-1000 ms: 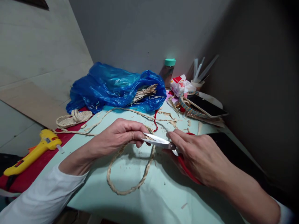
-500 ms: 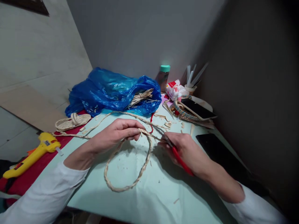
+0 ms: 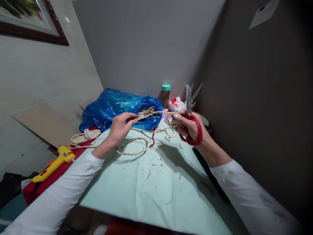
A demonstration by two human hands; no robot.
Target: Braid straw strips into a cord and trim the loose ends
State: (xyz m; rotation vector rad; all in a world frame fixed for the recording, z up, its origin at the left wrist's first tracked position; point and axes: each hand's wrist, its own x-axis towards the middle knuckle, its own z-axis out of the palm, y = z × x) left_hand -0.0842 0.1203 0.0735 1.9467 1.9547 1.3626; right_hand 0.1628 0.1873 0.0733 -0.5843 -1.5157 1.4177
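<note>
Between my two hands a braided straw cord (image 3: 157, 113) is stretched out above the table. My left hand (image 3: 122, 127) pinches it with thumb and fingertips. At the other end, my right hand (image 3: 188, 125) grips the cord in its fingers and also carries red-handled scissors (image 3: 188, 102), their blades pointing up. More of the cord lies in a loop on the pale green tabletop (image 3: 146, 192) beneath my hands. A woven straw sole (image 3: 85, 136) sits at the left, with cord running from it. A short red twisted cord (image 3: 154, 137) lies behind the loop.
A blue plastic bag (image 3: 114, 106) holding dry straw stands at the back. Behind it is a green-lidded jar (image 3: 165, 94), beside a red and white packet (image 3: 177, 104). A yellow glue gun (image 3: 55, 164) rests on red cloth at the left. Straw scraps dot the table.
Both hands have risen, drawing the cord out between them. The scissors have turned from lying along the cord to blades up in my right hand. The view has tilted upward.
</note>
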